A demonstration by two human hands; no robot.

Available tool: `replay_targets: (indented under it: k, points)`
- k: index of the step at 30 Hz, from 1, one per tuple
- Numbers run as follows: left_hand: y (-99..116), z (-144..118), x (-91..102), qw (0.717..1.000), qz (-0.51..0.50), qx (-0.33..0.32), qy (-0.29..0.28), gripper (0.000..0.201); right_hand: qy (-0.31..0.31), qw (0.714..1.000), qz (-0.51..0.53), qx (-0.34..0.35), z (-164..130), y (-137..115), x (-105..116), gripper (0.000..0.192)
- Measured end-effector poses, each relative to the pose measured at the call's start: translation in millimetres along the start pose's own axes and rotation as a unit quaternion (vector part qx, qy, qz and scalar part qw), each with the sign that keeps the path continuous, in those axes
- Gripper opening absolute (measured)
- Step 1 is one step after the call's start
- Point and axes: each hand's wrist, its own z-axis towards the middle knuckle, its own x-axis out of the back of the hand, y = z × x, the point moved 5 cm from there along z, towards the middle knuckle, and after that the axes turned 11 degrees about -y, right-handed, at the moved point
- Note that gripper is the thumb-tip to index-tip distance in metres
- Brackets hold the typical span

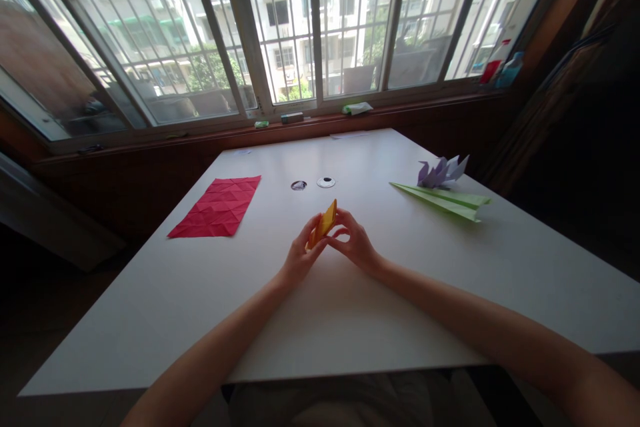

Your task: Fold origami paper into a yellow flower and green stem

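A small folded piece of yellow-orange paper (326, 220) is held upright above the middle of the white table (280, 320). My left hand (300, 257) pinches its lower left side with thumb and fingers. My right hand (356, 240) grips its right edge, fingertips touching the paper. Both forearms reach in from the near edge of the table.
A creased red paper sheet (217, 207) lies flat at the left. A green paper plane (445, 200) and a purple paper crane (443, 172) sit at the right. Two small round objects (313, 183) lie beyond my hands. A barred window with a sill (300, 119) holding small items runs behind.
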Motion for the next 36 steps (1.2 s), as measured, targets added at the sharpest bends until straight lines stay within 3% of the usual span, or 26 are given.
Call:
replay_targets:
  k: [4,9,18,23,36]
  points:
    - [-1,0,4.0,1.0,-0.018,-0.003,0.02,0.041,0.021,0.999,-0.031,0.022,-1,-4,1,0.049]
    - [-2,1,6.3,0.998,-0.06,-0.013,0.024,0.038,0.015,0.999,0.015,0.024,-2,-3,1,0.05]
    - [2,1,11.7,0.997,0.043,-0.011,0.06,0.04,0.018,0.999,0.024,-0.01,-1,1,2,0.044]
    - [1,1,14.2,0.997,0.037,-0.002,0.075,0.042,0.025,0.999,0.023,-0.035,0,7,3,0.044]
    - [4,-2,18.0,0.99,0.041,0.009,0.133,0.034,0.046,0.999,0.002,-0.007,-2,2,4,0.037]
